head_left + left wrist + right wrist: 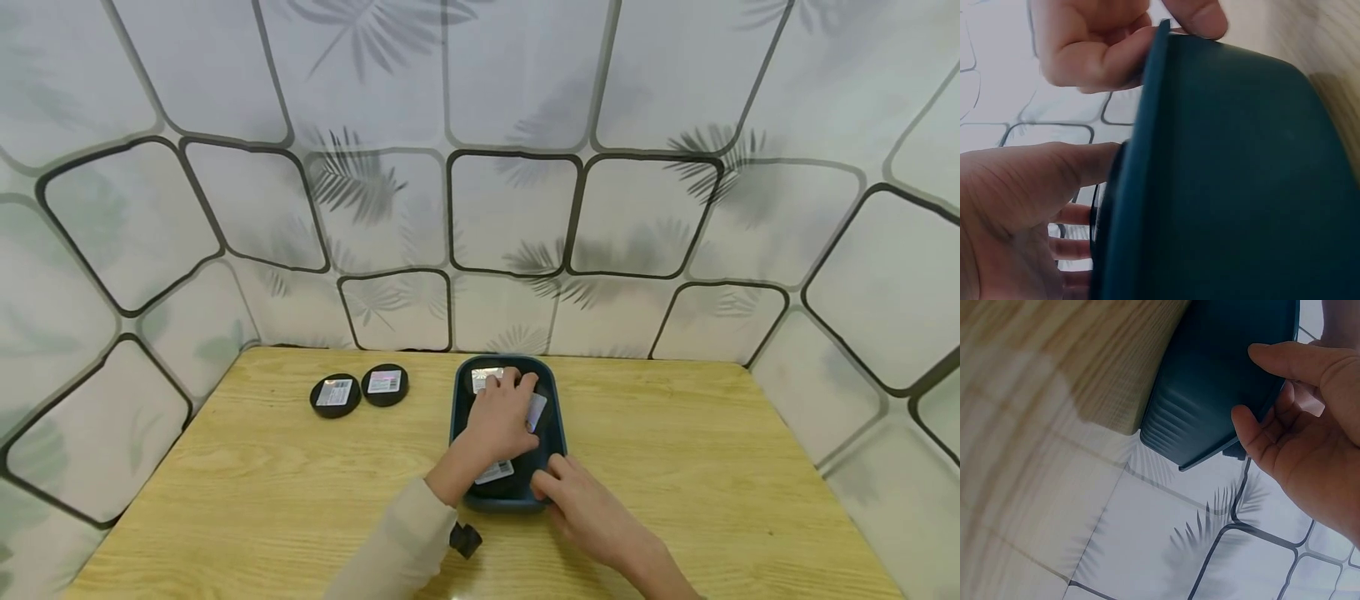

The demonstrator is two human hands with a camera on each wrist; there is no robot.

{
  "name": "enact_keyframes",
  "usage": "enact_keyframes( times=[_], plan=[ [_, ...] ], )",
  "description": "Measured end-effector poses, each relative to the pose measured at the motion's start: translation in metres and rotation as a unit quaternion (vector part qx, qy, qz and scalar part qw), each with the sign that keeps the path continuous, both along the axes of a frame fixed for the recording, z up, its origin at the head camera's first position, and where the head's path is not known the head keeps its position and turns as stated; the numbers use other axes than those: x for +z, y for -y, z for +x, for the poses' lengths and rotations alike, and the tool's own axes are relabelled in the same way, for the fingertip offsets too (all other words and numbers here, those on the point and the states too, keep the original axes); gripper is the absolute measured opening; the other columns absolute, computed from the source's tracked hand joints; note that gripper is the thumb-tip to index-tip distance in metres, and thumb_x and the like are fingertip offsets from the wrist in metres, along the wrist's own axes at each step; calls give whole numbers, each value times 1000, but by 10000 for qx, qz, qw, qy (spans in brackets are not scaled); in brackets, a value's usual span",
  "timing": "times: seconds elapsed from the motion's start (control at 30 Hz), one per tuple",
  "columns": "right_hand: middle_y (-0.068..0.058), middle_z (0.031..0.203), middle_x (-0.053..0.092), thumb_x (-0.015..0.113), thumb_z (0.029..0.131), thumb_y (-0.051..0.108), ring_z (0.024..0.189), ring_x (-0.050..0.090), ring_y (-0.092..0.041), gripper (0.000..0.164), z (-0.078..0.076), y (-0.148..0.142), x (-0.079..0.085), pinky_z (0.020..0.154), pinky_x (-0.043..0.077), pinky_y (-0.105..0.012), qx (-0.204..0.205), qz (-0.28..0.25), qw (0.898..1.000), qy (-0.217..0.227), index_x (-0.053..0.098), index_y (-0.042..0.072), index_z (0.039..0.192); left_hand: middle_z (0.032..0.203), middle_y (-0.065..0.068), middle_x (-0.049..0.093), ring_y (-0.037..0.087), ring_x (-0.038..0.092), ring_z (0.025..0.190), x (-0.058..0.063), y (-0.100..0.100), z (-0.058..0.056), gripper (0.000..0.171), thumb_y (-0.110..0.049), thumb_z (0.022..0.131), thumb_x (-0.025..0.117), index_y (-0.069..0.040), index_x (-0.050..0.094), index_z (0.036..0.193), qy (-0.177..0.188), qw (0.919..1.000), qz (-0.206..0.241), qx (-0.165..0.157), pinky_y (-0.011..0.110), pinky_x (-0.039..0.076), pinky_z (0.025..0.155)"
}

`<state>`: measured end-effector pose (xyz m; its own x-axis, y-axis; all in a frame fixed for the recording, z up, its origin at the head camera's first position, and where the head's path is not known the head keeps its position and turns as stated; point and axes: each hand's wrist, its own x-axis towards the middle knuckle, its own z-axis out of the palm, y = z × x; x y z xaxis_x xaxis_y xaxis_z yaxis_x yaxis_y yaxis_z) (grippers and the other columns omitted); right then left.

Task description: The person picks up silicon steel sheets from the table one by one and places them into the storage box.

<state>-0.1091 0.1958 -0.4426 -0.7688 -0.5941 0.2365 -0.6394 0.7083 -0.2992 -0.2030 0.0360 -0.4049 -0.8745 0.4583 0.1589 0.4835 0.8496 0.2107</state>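
Observation:
A dark teal plastic bin (508,505) stands on the table with several black round discs inside, each bearing a pale label. My left hand (498,421) reaches into it, thumb and fingers spread around the edge of one black disc (537,410), whose label shows beside the fingers. Another labelled disc (487,377) lies at the bin's far end, and one more (493,475) near the front, partly under my wrist. At the bin's right front side, my right hand (592,510) pinches the rim, thumb against the outer wall (1222,369) and fingers over the edge.
Two more black labelled discs, a left one (335,395) and a right one (385,384), lie side by side on the wooden table (675,450), left of the bin. A patterned curtain (510,217) rises behind the table and along both sides.

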Motion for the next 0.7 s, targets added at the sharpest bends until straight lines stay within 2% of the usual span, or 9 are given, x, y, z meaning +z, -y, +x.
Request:
enact_keyframes(
  times=[0.13, 0.43, 0.7],
  plan=[
    [11, 84, 37, 67, 81, -8, 75, 33, -6, 31, -1, 0, 0, 69, 36, -21, -12, 75, 10000, 63, 56, 21, 88, 139, 14, 46, 33, 51, 109, -3, -4, 0, 80, -37, 76, 84, -14, 46, 142, 12, 9998, -217, -41, 45, 50, 88],
    [11, 84, 37, 66, 82, -8, 74, 34, -6, 31, -1, 0, 1, 68, 36, -21, -46, 88, 9998, 163, 56, 21, 87, 137, 14, 48, 33, 46, 119, -7, -11, 0, 77, -40, 77, 84, -13, 48, 139, 112, 9979, -629, -133, 47, 44, 102],
    [10, 84, 37, 66, 82, -8, 75, 34, -6, 30, -1, 0, 0, 69, 36, -21, -24, 65, 9999, 152, 57, 20, 88, 135, 12, 49, 33, 45, 120, -10, -15, -1, 74, -41, 77, 83, -14, 50, 137, -50, 9943, -1052, -158, 48, 39, 105]
  ],
)
